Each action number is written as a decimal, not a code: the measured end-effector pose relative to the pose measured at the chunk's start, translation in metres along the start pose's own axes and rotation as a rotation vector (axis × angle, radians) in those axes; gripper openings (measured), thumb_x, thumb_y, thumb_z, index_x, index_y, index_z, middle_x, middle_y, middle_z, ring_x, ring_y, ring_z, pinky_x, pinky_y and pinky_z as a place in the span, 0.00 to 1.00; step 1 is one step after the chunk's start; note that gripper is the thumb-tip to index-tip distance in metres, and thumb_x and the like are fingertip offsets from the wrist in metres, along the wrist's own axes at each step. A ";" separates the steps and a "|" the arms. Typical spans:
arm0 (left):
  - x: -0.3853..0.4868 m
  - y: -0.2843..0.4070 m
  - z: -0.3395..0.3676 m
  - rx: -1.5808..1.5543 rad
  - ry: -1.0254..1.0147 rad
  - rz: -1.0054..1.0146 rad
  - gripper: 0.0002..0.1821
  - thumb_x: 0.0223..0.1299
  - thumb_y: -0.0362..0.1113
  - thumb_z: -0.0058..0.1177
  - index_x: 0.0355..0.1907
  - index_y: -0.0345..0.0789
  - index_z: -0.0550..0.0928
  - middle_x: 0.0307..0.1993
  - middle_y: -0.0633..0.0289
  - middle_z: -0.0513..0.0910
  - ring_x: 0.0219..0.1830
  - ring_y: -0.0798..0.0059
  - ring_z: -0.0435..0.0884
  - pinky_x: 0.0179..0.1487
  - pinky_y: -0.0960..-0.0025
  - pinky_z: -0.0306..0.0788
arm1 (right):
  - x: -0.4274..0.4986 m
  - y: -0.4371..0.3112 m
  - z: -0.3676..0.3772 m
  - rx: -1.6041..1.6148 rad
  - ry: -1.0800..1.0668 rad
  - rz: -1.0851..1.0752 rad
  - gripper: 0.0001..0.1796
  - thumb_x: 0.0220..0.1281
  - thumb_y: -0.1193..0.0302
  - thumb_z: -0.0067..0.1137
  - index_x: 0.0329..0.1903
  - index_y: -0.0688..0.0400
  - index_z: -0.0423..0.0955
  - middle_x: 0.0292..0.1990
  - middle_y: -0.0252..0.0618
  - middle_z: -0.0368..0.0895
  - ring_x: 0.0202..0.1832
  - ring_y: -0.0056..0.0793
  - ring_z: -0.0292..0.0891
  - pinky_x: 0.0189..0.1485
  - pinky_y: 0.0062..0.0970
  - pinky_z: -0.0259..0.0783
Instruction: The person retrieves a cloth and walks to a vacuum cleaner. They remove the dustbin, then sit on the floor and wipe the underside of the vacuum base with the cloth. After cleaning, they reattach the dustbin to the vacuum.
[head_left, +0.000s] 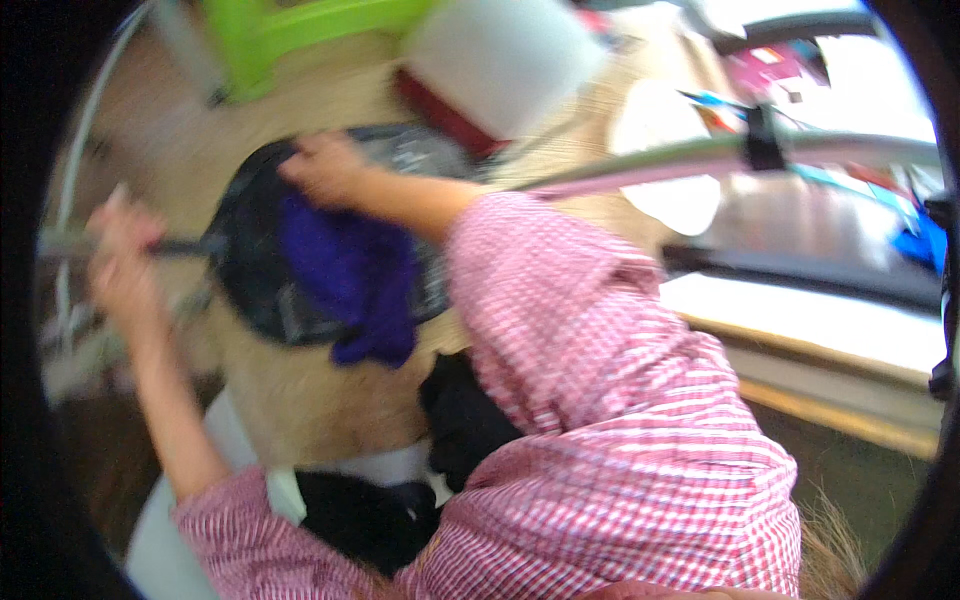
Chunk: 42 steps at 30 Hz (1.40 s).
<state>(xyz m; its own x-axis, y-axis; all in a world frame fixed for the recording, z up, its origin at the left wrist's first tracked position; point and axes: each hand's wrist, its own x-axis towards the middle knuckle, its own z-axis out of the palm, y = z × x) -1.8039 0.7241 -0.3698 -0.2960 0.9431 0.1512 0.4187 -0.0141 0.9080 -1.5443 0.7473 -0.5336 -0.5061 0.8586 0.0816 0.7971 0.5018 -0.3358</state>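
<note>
Before me is a black, rounded, disc-like object (251, 225) with a dark pole (184, 246) coming from its left side; blur hides what it is. My left hand (126, 236) is closed around the pole. My right hand (326, 169) lies over the upper part of the disc, with a purple cloth (349, 266) bunched under its fingers. The cloth hangs down across the disc and past its lower edge. Pale marks show on the disc's right part, partly behind my right forearm.
A green plastic stool (300, 30) and a whitish box with a dark red edge (502, 67) stand on the wood-toned floor (322, 420) beyond. A tube with a black clamp (763, 139) crosses at right, near a cluttered white surface (810, 307).
</note>
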 end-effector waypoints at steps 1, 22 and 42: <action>0.003 0.000 -0.002 -0.064 0.004 0.018 0.18 0.75 0.46 0.46 0.48 0.34 0.84 0.30 0.67 0.78 0.36 0.80 0.75 0.51 0.70 0.73 | 0.004 0.002 0.000 -0.091 -0.061 -0.115 0.12 0.64 0.62 0.46 0.44 0.47 0.76 0.48 0.47 0.79 0.56 0.48 0.72 0.55 0.48 0.68; 0.003 0.021 0.035 -0.299 -0.117 0.237 0.26 0.72 0.50 0.52 0.17 0.38 0.78 0.20 0.71 0.79 0.27 0.82 0.73 0.39 0.73 0.66 | 0.012 0.001 -0.042 -0.777 -0.431 -0.178 0.21 0.62 0.61 0.50 0.57 0.53 0.73 0.48 0.34 0.81 0.59 0.31 0.68 0.58 0.34 0.59; 0.015 0.040 0.055 -0.436 0.132 0.285 0.19 0.69 0.36 0.53 0.18 0.39 0.72 0.14 0.73 0.71 0.15 0.85 0.70 0.20 0.76 0.64 | 0.015 0.077 -0.067 0.902 -0.014 0.619 0.05 0.53 0.79 0.51 0.34 0.58 0.72 0.28 0.28 0.71 0.33 0.20 0.68 0.35 0.26 0.67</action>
<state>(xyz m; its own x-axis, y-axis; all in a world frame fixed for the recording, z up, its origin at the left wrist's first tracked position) -1.7444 0.7561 -0.3527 -0.3397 0.8324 0.4378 0.1108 -0.4268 0.8975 -1.4686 0.8062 -0.4952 -0.1085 0.9316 -0.3468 0.3834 -0.2827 -0.8793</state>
